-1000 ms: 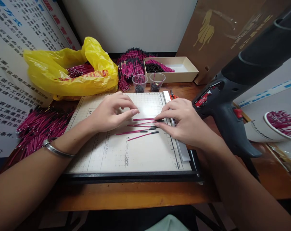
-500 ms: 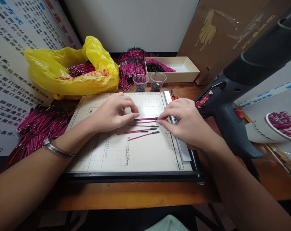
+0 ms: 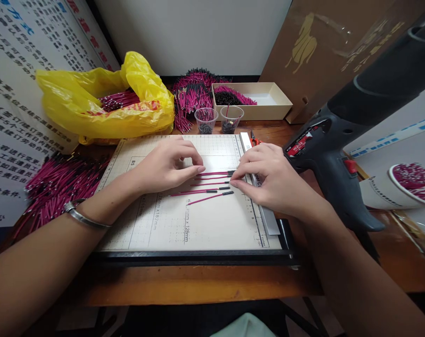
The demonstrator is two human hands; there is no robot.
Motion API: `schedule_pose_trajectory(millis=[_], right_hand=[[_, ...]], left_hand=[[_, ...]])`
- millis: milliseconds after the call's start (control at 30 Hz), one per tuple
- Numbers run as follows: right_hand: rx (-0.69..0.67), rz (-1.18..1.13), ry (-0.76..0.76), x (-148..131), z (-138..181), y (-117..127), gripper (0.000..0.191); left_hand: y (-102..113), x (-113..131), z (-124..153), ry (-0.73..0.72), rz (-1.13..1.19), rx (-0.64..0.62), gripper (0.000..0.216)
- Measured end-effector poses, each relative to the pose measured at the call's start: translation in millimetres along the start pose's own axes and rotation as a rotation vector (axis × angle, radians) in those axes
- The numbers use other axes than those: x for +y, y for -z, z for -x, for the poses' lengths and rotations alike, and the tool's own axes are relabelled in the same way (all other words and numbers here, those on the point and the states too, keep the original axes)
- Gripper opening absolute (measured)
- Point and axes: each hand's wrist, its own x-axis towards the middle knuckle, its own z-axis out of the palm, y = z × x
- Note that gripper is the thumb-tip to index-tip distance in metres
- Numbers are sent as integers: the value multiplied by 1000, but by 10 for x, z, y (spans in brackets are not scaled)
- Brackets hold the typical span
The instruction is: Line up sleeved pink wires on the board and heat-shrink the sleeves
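Note:
Several thin pink wires [image 3: 212, 173] with black sleeved ends lie roughly side by side on a cream paper-cutter board [image 3: 215, 229] printed with grid lines. My right hand [image 3: 268, 175] rests over the cutter's metal rail [image 3: 268, 220], with thumb and index finger pinched at the black end of a wire [image 3: 210, 183] in the middle of the row. At the wires' left ends is my left hand [image 3: 170, 161], its fingers curled and its thumb tip against the index finger. Whether anything is between them is hidden.
Behind the board stand two clear cups [image 3: 205, 121], a cream box [image 3: 268, 105] and a yellow bag [image 3: 107, 119] with wires. A wire pile [image 3: 64, 187] lies at left. On the right are a black heat gun [image 3: 339, 135], a white cup [image 3: 381, 192] and orange-handled pliers [image 3: 256, 140].
My right fingertips have moved slightly toward me, from an upper wire's black end to a lower one. My left hand has barely moved.

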Motion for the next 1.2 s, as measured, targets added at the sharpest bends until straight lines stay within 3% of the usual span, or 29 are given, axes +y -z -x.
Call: schedule_pose_trajectory(millis=[400, 667, 1033, 1200], right_hand=[[46, 3, -4, -8, 7, 8, 13], [-19, -67, 66, -95, 19, -73, 13], [-66, -64, 19, -55, 12, -85, 15], [-13, -67, 14, -49, 7, -81, 13]], left_hand=[[16, 13, 2, -5, -1, -24, 24], [4, 22, 1, -17, 2, -34, 23], [8, 70, 12, -156, -3, -20, 21], [2, 91, 17, -200, 9, -54, 20]])
